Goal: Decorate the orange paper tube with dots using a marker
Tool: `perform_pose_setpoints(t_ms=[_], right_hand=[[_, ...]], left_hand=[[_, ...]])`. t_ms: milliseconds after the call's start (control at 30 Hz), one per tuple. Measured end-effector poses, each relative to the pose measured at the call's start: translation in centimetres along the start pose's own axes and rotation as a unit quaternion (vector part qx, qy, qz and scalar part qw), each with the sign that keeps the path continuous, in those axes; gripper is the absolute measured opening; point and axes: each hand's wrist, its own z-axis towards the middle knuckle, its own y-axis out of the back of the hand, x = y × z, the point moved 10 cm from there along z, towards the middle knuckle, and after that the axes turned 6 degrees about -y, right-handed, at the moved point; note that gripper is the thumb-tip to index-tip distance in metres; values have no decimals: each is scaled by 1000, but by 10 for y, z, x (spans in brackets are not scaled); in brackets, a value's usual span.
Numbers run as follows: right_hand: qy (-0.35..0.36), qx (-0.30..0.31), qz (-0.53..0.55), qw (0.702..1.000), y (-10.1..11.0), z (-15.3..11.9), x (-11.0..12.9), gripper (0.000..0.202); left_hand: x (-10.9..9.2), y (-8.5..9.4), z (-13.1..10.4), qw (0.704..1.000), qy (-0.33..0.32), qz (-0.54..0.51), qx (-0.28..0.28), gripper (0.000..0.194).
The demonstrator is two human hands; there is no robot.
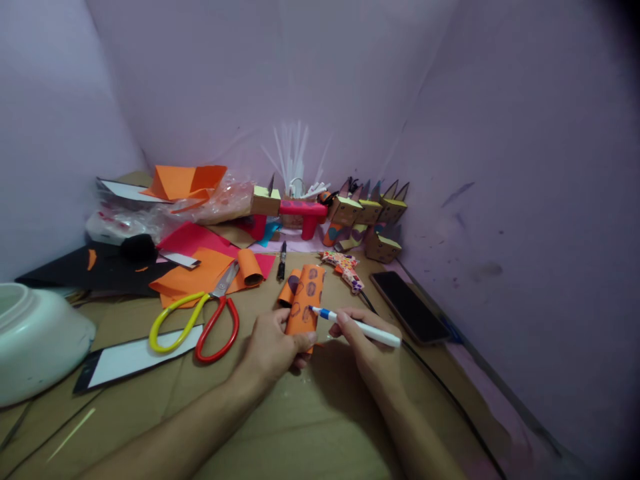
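Observation:
An orange paper tube (306,320) with dark oval marks drawn on it is held near its lower end by my left hand (273,343). In my right hand (367,340) is a white marker (373,332) with a blue band, its tip at the tube's surface. Just behind the tube lies a smaller orange roll (289,291) with a dark mark. Scissors (218,308) with one yellow and one red handle rest open to the left of my hands. A black pen (283,260) lies beyond the tube.
A phone (410,308) and a black cable (450,397) lie on the right, beside a patterned glue gun (345,267). Box-headed paper figures (370,212) stand at the back. Orange sheets (193,273) and a white bowl-like object (43,347) are on the left.

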Motion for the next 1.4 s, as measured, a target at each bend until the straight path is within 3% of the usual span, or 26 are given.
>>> perform_pose_setpoints(t_ms=[767, 1200, 1400], right_hand=[[4, -6, 14, 1000, 3, 0, -3, 21], [7, 17, -10, 1000, -1, -2, -2, 24], [-6, 0, -3, 1000, 0, -2, -1, 24]], left_hand=[[2, 1, 0, 1000, 9, -4, 0, 20], [0, 3, 1, 1000, 14, -6, -7, 28], [-1, 3, 0, 1000, 13, -12, -15, 29]])
